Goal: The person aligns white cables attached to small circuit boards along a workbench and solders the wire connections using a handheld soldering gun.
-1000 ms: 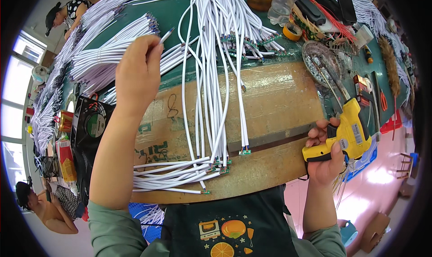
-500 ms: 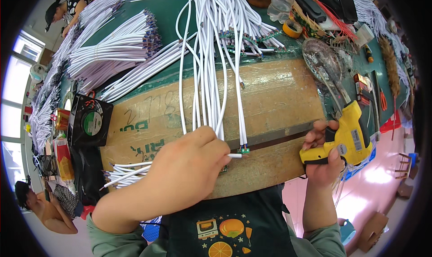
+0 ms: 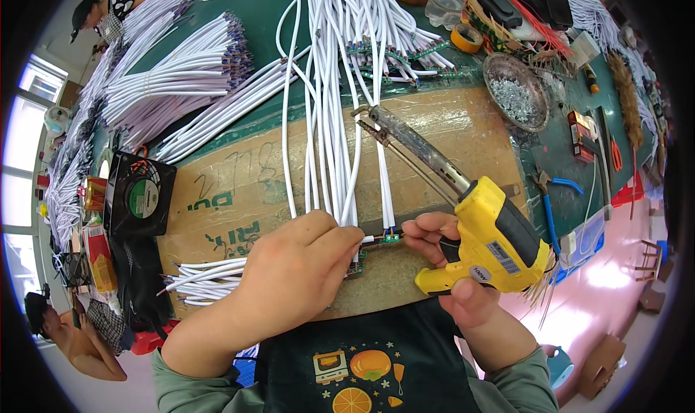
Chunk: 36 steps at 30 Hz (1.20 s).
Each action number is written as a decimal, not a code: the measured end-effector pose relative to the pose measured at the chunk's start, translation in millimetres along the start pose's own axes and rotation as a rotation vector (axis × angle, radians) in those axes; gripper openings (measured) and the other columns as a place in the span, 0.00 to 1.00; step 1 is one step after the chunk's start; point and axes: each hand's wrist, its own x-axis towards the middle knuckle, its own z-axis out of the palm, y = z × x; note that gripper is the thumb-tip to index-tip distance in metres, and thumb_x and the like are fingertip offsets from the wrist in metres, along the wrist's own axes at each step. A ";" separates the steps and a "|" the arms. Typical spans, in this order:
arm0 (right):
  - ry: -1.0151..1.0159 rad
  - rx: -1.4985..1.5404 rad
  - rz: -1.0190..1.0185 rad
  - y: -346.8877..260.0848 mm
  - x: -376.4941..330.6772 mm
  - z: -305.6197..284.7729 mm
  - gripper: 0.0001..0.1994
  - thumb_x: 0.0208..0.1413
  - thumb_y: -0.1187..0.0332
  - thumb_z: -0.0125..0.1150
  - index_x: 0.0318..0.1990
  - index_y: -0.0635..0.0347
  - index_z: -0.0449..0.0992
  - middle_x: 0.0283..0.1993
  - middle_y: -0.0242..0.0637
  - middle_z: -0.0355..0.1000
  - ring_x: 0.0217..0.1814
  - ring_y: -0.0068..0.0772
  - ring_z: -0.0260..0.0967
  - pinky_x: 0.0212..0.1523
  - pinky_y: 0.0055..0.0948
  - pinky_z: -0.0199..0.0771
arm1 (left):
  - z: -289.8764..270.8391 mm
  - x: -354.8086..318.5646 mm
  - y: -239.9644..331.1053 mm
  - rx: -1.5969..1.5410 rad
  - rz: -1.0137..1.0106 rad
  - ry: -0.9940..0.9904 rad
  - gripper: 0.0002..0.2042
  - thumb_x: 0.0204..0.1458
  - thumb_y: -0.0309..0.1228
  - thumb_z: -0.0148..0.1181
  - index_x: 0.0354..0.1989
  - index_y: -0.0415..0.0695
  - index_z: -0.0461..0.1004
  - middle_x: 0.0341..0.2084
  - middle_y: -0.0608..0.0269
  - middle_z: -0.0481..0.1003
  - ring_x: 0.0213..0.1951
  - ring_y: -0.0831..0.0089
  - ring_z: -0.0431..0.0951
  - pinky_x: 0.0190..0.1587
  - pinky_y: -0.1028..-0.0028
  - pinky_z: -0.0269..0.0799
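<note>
Lower left: a stack of white cables (image 3: pixel 199 279) with small boards fitted lies on the cardboard sheet (image 3: pixel 239 188), looks like finished work. Upper centre: many more white leads (image 3: pixel 340 87) hang down the worktop (image 3: pixel 275 22), so plenty left by my read. Centre: left hand (image 3: pixel 293 268), grip closed, pinches one cable end at a small green circuit board (image 3: pixel 392 236). Right hand (image 3: pixel 463 268) wraps the yellow soldering gun (image 3: pixel 492 243), fingertip touching the board, tip pointing away up-frame.
</note>
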 end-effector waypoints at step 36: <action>0.058 0.120 -0.025 6.9 2.6 0.4 0.29 0.55 0.64 0.62 0.63 0.61 0.61 0.64 0.52 0.60 0.67 0.51 0.59 0.69 0.52 0.53 | 14.7 14.2 6.9 -0.046 0.013 0.030 0.05 0.50 0.24 0.61 0.35 0.41 0.75 0.27 0.57 0.74 0.30 0.57 0.77 0.31 0.64 0.72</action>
